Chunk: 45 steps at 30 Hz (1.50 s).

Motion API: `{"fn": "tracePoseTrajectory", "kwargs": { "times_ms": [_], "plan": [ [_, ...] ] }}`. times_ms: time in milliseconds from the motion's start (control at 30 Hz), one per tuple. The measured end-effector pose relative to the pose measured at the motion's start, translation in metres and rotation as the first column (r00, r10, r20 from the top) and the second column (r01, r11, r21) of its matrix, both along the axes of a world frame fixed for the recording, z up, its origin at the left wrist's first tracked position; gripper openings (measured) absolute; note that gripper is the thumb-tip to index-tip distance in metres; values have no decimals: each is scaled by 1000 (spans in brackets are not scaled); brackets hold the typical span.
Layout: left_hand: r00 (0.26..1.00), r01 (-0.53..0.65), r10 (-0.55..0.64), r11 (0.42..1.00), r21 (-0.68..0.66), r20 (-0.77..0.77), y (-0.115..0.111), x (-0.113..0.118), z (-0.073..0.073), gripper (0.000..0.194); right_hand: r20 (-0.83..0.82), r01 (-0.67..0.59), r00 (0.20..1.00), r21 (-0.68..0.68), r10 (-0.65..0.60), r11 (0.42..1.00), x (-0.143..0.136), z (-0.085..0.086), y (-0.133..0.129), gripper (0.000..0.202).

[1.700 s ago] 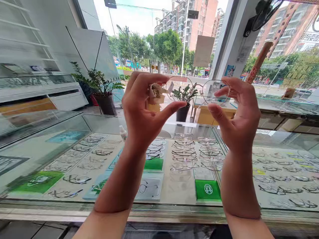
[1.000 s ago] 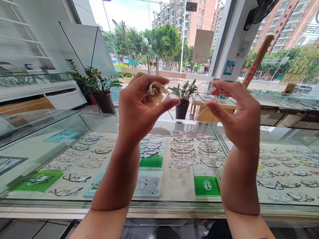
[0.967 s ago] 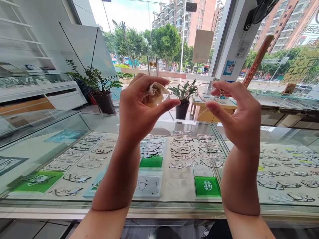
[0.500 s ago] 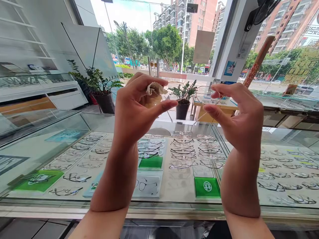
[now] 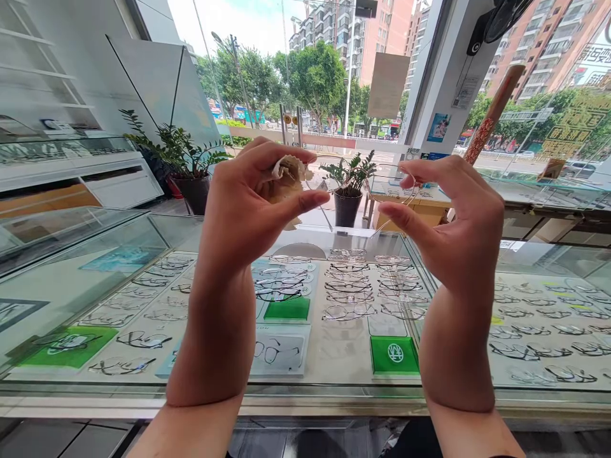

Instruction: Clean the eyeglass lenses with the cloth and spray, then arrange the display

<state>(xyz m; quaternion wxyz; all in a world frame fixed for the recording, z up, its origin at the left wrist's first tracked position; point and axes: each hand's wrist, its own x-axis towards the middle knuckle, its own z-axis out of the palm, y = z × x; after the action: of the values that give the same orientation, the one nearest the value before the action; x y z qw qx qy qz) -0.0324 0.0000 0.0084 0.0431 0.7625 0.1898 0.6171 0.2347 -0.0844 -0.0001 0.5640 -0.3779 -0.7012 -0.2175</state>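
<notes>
Above a glass-topped table (image 5: 334, 389), a pair of thin-rimmed eyeglasses (image 5: 389, 184) is held up between two hands, its temples pointing away and downward. The left hand (image 5: 245, 203) is closed on one end of the frame, with a crumpled cloth (image 5: 286, 184) tucked in its palm; the right hand (image 5: 453, 210) grips the opposite end. Rows of spectacles (image 5: 348, 286) lie below. The step appears to be holding the frame level; the next move calls for an even, light grip.
</notes>
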Motion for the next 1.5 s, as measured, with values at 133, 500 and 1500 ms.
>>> {"fn": "tracePoseTrajectory", "kwargs": {
  "times_ms": [133,500,1500],
  "plan": [
    [999,53,-53,998,-34,4,4,1,1,51,5,26,1000,-25,-26,999,1,-1,-2,35],
    [999,38,-39,998,-52,-10,6,1,1,53,9,9,1000,-1,-9,1000,0,1,-2,36],
    [996,-45,41,998,47,79,-14,16,-6,58,66,-115,990,-89,121,989,21,-2,16,39]
  ]
}}
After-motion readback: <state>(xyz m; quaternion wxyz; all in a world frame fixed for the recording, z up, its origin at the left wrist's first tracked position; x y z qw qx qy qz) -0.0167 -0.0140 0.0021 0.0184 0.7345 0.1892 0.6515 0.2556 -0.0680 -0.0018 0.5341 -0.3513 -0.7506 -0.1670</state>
